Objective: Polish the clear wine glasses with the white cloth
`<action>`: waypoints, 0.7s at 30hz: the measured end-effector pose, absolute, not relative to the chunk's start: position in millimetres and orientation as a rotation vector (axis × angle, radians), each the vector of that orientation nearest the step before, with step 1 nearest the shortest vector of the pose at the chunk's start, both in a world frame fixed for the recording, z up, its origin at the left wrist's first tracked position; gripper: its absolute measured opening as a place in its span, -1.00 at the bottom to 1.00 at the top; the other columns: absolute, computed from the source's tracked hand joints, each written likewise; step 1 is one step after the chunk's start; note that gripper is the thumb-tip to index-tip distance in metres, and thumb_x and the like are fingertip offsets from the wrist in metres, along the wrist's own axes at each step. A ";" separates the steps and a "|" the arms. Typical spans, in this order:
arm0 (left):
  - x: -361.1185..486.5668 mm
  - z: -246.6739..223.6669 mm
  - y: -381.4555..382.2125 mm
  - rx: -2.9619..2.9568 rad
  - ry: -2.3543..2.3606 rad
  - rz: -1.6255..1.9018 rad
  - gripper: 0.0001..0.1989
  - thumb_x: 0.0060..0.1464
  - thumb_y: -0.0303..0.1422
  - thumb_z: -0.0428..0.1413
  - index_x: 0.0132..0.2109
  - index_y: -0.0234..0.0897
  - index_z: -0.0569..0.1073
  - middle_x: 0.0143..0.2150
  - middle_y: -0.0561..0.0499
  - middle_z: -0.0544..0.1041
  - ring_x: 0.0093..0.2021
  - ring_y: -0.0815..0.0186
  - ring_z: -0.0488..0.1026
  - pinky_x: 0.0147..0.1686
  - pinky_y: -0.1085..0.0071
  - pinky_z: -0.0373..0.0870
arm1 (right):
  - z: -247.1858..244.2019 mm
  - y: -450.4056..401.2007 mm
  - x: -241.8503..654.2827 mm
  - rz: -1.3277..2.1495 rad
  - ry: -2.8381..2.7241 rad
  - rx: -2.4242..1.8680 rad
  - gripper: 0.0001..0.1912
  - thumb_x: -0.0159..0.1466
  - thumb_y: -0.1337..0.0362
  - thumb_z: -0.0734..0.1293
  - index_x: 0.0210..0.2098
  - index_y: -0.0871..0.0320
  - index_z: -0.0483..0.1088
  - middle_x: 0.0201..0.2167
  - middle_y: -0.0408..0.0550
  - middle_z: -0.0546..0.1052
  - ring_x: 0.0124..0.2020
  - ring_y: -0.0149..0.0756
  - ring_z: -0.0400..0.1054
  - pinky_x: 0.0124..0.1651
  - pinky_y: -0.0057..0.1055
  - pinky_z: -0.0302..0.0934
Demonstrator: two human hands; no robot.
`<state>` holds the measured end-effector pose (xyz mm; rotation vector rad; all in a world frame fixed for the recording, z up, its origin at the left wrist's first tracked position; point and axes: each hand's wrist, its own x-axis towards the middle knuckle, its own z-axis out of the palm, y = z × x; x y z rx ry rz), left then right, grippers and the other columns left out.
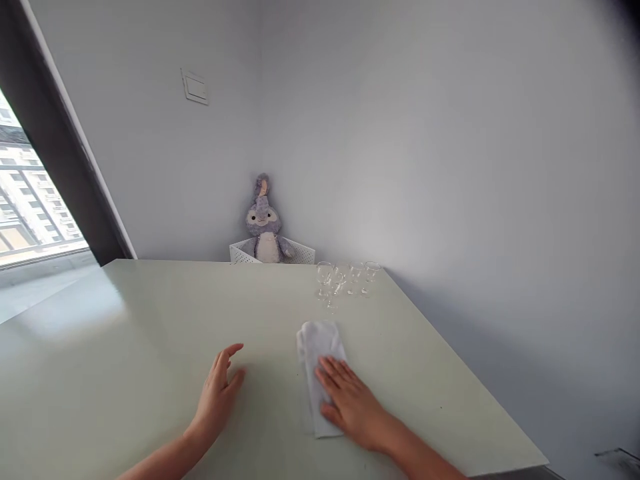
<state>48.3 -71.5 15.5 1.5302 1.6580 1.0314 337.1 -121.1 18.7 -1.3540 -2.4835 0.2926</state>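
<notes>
My right hand (350,399) lies flat, fingers spread, on the near half of a folded white cloth (319,347) on the pale table (150,333). My left hand (220,390) hovers or rests on the bare tabletop a little to the left of the cloth, fingers loosely apart and holding nothing. Beyond the cloth, near the table's far edge, stands a cluster of several small clear stemmed glasses (345,279).
A grey plush rabbit (264,223) sits in a white perforated basket (300,253) in the wall corner behind the table. A window (30,200) with a dark frame is at the left. The table's right edge (470,373) runs diagonally beside the wall.
</notes>
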 end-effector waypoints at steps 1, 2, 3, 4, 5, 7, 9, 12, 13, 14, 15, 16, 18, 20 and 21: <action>46.4 12.0 -70.6 1.555 1.672 1.002 -0.64 -0.01 -0.27 -0.05 -0.01 -0.04 0.26 0.03 0.00 0.32 0.04 0.13 0.28 -0.10 0.14 0.28 | 16.4 -118.6 354.1 0.277 -2.459 -1.453 -0.43 0.27 0.10 0.08 0.24 -0.08 -0.16 0.25 -0.18 -0.07 0.25 -0.19 -0.18 0.28 -0.24 -0.18; 45.5 8.9 -70.1 1.582 1.683 0.984 -0.65 -0.02 -0.28 -0.05 -0.02 -0.05 0.27 0.02 0.01 0.33 0.02 0.15 0.29 -0.10 0.16 0.29 | 13.7 -114.7 371.9 0.261 -2.430 -1.550 -0.45 0.28 0.08 0.05 0.24 -0.08 -0.14 0.25 -0.19 -0.06 0.25 -0.22 -0.19 0.28 -0.29 -0.21; 45.5 6.5 -69.8 1.610 1.691 0.968 -0.65 -0.02 -0.30 -0.06 -0.03 -0.04 0.27 0.02 0.01 0.33 0.01 0.16 0.30 -0.10 0.18 0.29 | 10.9 -109.4 390.3 0.254 -2.405 -1.655 -0.46 0.28 0.05 0.02 0.23 -0.06 -0.11 0.26 -0.19 -0.07 0.26 -0.25 -0.21 0.28 -0.32 -0.23; 46.2 4.8 -69.8 1.634 1.697 0.953 -0.65 -0.03 -0.31 -0.06 -0.03 -0.04 0.28 0.01 0.02 0.33 0.00 0.17 0.30 -0.11 0.19 0.30 | 8.3 -103.4 409.2 0.238 -2.365 -1.768 -0.46 0.28 0.03 -0.01 0.23 -0.02 -0.08 0.26 -0.17 -0.06 0.26 -0.26 -0.22 0.28 -0.32 -0.24; 47.2 3.9 -69.9 1.651 1.700 0.941 -0.65 -0.03 -0.31 -0.06 -0.04 -0.03 0.28 0.01 0.03 0.34 -0.01 0.18 0.31 -0.12 0.20 0.30 | 6.1 -97.0 428.0 0.214 -2.314 -1.888 -0.43 0.27 0.00 -0.04 0.22 0.05 -0.03 0.26 -0.12 -0.05 0.26 -0.25 -0.22 0.28 -0.27 -0.25; 48.9 3.5 -70.4 1.668 1.697 0.932 -0.66 -0.03 -0.31 -0.06 -0.04 -0.01 0.29 0.00 0.04 0.35 -0.02 0.19 0.32 -0.14 0.23 0.32 | 3.1 -85.5 462.8 0.154 -2.180 -2.110 -0.36 0.25 -0.04 -0.05 0.20 0.19 0.03 0.25 0.01 -0.01 0.26 -0.18 -0.19 0.26 -0.18 -0.21; 49.0 3.3 -70.6 1.665 1.683 0.943 -0.66 -0.03 -0.31 -0.06 -0.05 -0.01 0.30 -0.02 0.05 0.36 -0.03 0.20 0.33 -0.15 0.25 0.32 | 1.8 -77.9 488.1 0.012 -2.020 -2.254 -0.34 0.23 -0.05 -0.05 0.15 0.25 0.15 0.20 0.13 0.10 0.22 -0.07 -0.08 0.19 -0.11 -0.07; 47.2 1.5 -68.4 1.624 1.665 0.982 -0.67 -0.06 -0.32 -0.05 -0.08 -0.02 0.33 -0.05 0.04 0.39 -0.05 0.17 0.34 -0.18 0.24 0.33 | 1.1 -74.9 494.6 -0.186 -1.887 -2.315 -0.41 0.23 -0.01 -0.05 -0.08 0.23 0.37 -0.06 0.33 0.37 0.01 0.12 0.21 -0.15 -0.01 0.20; 47.3 1.0 -66.5 1.606 1.663 0.995 -0.68 -0.07 -0.32 -0.04 -0.11 -0.02 0.34 -0.07 0.04 0.40 -0.06 0.15 0.35 -0.18 0.23 0.33 | 1.0 -75.7 487.1 -0.218 -1.893 -2.302 -0.45 0.23 0.00 -0.03 -0.18 0.20 0.42 -0.20 0.33 0.42 -0.10 0.11 0.29 -0.27 -0.04 0.23; 48.3 1.0 -63.8 1.590 1.664 1.005 -0.69 -0.09 -0.33 -0.03 -0.14 -0.01 0.36 -0.08 0.04 0.41 -0.07 0.14 0.35 -0.19 0.23 0.34 | 1.0 -77.0 475.0 -0.233 -1.921 -2.274 -0.51 0.22 0.01 0.02 -0.29 0.16 0.44 -0.32 0.29 0.44 -0.20 0.08 0.33 -0.35 -0.08 0.23; 50.6 1.7 -60.0 1.577 1.663 1.008 -0.71 -0.10 -0.33 -0.03 -0.16 -0.01 0.37 -0.10 0.04 0.41 -0.08 0.13 0.36 -0.19 0.23 0.33 | 1.4 -78.7 459.1 -0.236 -1.962 -2.237 -0.59 0.21 0.03 0.07 -0.38 0.12 0.44 -0.42 0.22 0.43 -0.28 0.02 0.35 -0.39 -0.12 0.23; 54.6 3.3 -55.1 1.572 1.653 0.999 -0.72 -0.11 -0.33 -0.04 -0.18 -0.02 0.37 -0.10 0.05 0.42 -0.08 0.14 0.36 -0.19 0.23 0.33 | 2.3 -80.6 440.1 -0.236 -2.020 -2.178 -0.67 0.18 0.05 0.14 -0.46 0.09 0.43 -0.47 0.16 0.42 -0.33 -0.04 0.35 -0.39 -0.17 0.23; 67.8 9.2 -41.6 1.603 1.600 0.964 -0.74 -0.10 -0.33 -0.06 -0.19 -0.03 0.36 -0.09 0.06 0.40 -0.06 0.17 0.34 -0.14 0.25 0.31 | 6.8 -84.2 397.0 -0.232 -2.121 -2.054 -0.74 0.15 0.09 0.22 -0.46 0.12 0.41 -0.42 0.13 0.42 -0.33 -0.08 0.33 -0.38 -0.21 0.22; 88.2 17.2 -23.3 1.677 1.510 0.925 -0.74 -0.07 -0.33 -0.08 -0.19 -0.07 0.34 -0.05 0.06 0.38 -0.02 0.20 0.31 -0.08 0.27 0.27 | 14.2 -86.1 353.5 -0.168 -2.263 -1.931 -0.72 0.13 0.08 0.24 -0.38 0.18 0.41 -0.36 0.11 0.41 -0.32 -0.08 0.31 -0.40 -0.24 0.22; 100.5 21.1 -12.8 1.711 1.460 0.916 -0.75 -0.07 -0.33 -0.08 -0.19 -0.10 0.34 -0.04 0.05 0.37 -0.01 0.21 0.30 -0.07 0.28 0.25 | 18.4 -86.1 333.7 -0.112 -2.366 -1.858 -0.67 0.12 0.04 0.25 -0.33 0.20 0.40 -0.31 0.10 0.41 -0.32 -0.08 0.32 -0.40 -0.24 0.22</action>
